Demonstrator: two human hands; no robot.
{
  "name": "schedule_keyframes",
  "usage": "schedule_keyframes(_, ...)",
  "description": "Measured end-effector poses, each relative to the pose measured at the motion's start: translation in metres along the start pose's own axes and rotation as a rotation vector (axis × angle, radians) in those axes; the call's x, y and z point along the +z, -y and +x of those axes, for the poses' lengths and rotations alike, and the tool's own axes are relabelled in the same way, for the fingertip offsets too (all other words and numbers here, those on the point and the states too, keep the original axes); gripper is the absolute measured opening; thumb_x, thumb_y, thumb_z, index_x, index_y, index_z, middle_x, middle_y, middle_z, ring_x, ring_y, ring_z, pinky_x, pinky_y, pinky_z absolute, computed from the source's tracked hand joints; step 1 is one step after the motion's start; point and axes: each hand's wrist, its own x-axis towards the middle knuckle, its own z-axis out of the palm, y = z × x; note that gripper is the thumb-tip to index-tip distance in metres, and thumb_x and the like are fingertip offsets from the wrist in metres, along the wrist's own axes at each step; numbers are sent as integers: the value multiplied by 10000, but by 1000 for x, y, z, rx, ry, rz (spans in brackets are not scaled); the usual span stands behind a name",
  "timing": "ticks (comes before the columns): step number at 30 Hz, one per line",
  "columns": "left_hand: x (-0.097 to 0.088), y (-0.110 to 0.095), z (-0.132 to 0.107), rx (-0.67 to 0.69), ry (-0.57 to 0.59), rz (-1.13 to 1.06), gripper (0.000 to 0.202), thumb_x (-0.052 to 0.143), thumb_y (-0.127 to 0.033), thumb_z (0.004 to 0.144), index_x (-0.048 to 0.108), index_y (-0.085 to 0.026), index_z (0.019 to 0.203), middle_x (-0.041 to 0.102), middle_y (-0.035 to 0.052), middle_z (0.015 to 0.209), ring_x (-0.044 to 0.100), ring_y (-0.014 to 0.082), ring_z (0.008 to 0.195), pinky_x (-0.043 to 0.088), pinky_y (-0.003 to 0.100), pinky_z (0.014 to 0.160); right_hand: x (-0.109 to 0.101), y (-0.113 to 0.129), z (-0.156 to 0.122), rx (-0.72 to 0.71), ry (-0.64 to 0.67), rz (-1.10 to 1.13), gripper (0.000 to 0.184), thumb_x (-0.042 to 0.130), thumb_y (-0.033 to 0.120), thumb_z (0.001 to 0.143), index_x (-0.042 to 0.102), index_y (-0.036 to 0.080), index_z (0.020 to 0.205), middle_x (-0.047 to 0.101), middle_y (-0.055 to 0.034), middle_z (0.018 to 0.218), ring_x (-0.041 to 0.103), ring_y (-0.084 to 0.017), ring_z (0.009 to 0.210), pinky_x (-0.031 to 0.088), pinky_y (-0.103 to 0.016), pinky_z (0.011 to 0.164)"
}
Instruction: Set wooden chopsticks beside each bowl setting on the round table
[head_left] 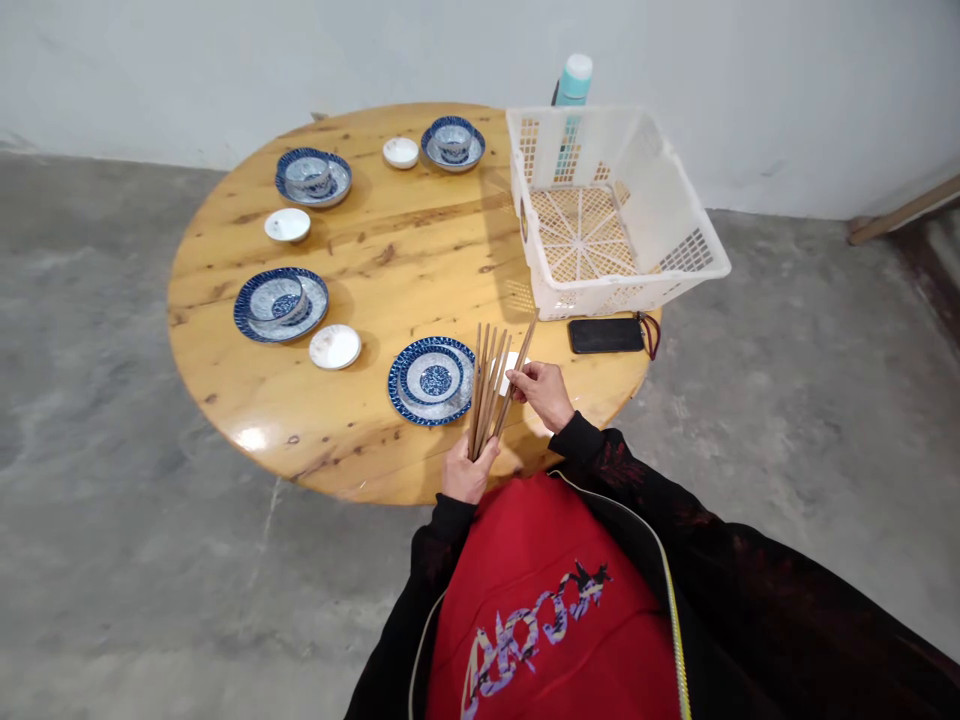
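My left hand [466,472] is closed round the lower ends of several brown chopsticks [487,385], which fan out upward over the near table edge. With thumb and fingers, my right hand [546,392] pinches a chopstick at the right side of the bunch. Just left of the chopsticks lies a blue-and-white plate with a bowl [435,380] on it. A small white dish [507,372] is partly hidden behind the chopsticks and my right fingers.
Blue-rimmed plates with bowls [282,303] and small white dishes [335,346] stand around the round wooden table [390,260]. A white plastic basket [551,298] sits at the right, a turquoise bottle [574,85] behind it. A black phone [605,336] lies by the right edge.
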Motion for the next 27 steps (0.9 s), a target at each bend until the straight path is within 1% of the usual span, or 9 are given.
schedule_keyframes(5,-1,4,1,-7,1,-23,282,693,-406,769,705,-160,907,696,21,736,671,166,660,524,252,658,2,1,-2,29,8,24,416,788,495,646,527,181,569,569,7,460,531,-100,413,423,-208,424)
schedule_keyframes(10,-3,0,3,5,9,5,283,677,-399,787,706,-157,931,701,27,726,675,174,680,520,256,663,3,4,-3,40,29,82,422,793,502,637,536,176,563,561,8,451,520,-97,411,428,-213,425)
schedule_keyframes(14,-5,-2,5,-1,25,-12,274,675,-389,789,705,-161,937,701,20,698,665,171,670,516,256,668,3,5,-3,39,36,104,421,796,513,627,556,172,571,554,12,445,518,-97,414,433,-217,433)
schedule_keyframes(21,-6,-1,8,-4,23,-26,257,684,-386,785,701,-163,912,704,18,692,665,163,659,505,252,673,3,4,0,12,73,133,431,792,545,616,590,164,600,565,10,465,513,-95,428,421,-219,446)
schedule_keyframes(27,-6,-3,9,2,30,-38,236,676,-380,791,699,-166,888,709,21,694,668,158,663,505,246,680,3,1,0,27,102,170,441,797,548,607,579,165,591,565,11,469,518,-94,433,433,-219,454)
